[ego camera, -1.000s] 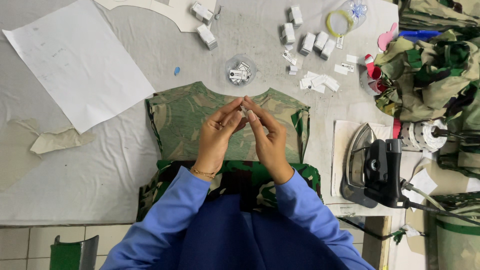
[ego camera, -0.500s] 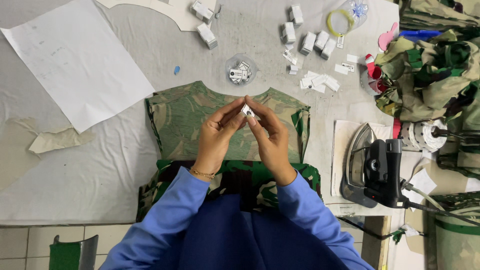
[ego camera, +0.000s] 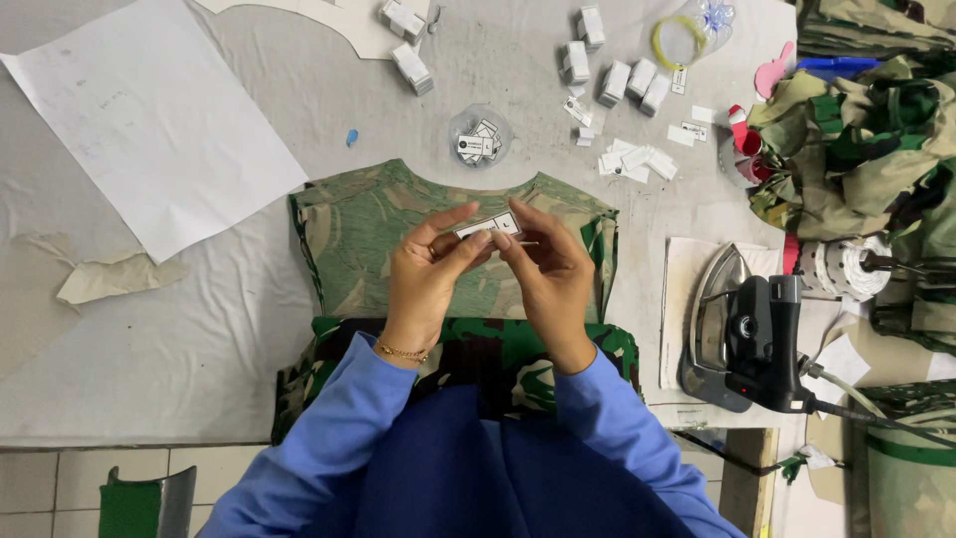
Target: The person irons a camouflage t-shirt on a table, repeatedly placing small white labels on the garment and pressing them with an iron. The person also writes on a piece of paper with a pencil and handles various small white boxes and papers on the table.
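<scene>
both hands are up over the camouflage shirt piece [ego camera: 349, 249], which lies flat on the table [ego camera: 199, 329] with its neckline toward the far edge. the left hand [ego camera: 423, 274] and right hand [ego camera: 553, 279] each pinch an end of a small white label [ego camera: 488, 227], fingertips pressed together on it, just above the cloth near the neckline. the label's long axis runs left to right, tipped slightly up on the right, its face turned up. by the look of it the label is picked out but not yet placed on the shirt; nothing is fixed at the neck. a cup of labels [ego camera: 478, 139] sits just beyond the neckline, more label stacks [ego camera: 632, 159] lie loose farther right, and the iron [ego camera: 742, 329] rests on its side, well apart from the hands.
</scene>
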